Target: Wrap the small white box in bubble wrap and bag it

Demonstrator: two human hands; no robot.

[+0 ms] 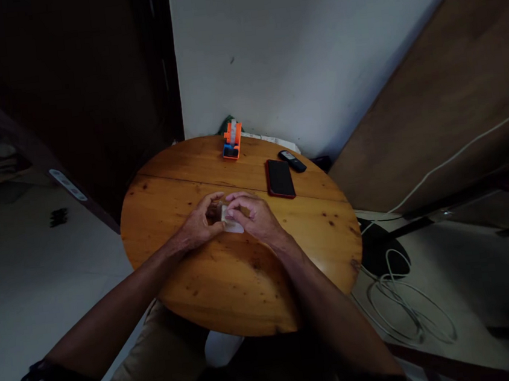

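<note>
1. Small pale flat piece (232, 224): whitish, material unclear (plastic or card?). It sits near the middle of the bench, low over the wood or resting on it, can't tell which. Mostly hidden by the hands.
2. Left hand (201, 223): fingers curled in and clenched on the piece's left side, thumb across the top. Something darker shows betw. the two hands, too dim to ID.
3. Right hand (257, 214): fingers bent and pinching the piece's right end, knuckles up. The hands touch each other over it.
4. Handling (my read): looks light and thin, prob. a bit bendy and easy to crease or drop. Best held at opposite edges w/ fingertips, as here, with the bench as support.
5. Bench (228, 290): round varnished pine top w/ knots and a seam across the far part. Glossy, so likely slick under small flat bits.
6. Far edge: orange-and-white plastic block-like gadget (232, 141), well apart from the hands.
7. Far-right part: dark smartphone in red case (280, 179), lying flat. Just beyond it, a small black remote-like stick (292, 161).
8. Room: white plaster wall (295, 59) behind the bench, dark wooden door (88, 80) at left, leaning brown wood panel (444, 92) at right. A loose white coiled cable (403, 308) lies on the pale floor (21, 269) right of the bench. Light is dim overall.
</note>
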